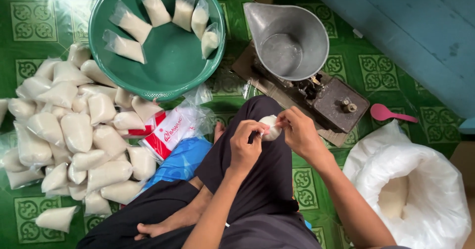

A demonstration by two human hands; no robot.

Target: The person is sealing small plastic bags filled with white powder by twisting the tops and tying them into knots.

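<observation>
Far left on the green patterned floor [34, 26]: a heap of filled bags [74, 135], small clear packets of white grain, already knotted, lying touching one another; just beyond it a green basin [163, 80] holding six more packets, mouths not knotted as far as I can tell; near the basin a red-and-white pack of empty bags [170, 130] on a blue plastic sheet [180, 160]; person sits cross-legged in black trousers, bare foot near bottom left.

Centre: left hand [245, 147] and right hand [299, 130] meet over the knee on one small filled bag [270, 127]; left grip closed, fingertips pinching the bag from its left side; right grip closed too, thumb and fingers nipping the bag's top edge; the neck itself is hidden by fingers, so twist or knot cannot be told.

Judgement for doing this well: keep the bag mouth up, squeeze air out, hold the neck tight with one hand while the other winds or knots, avoid pinching grain into the tie.

Right: a balance scale [326, 98] with a metal scoop pan [289, 41], pan empty; a pink spoon [391, 114] on the floor beside it; near right a big white sack [420, 189], open, white grain inside.
</observation>
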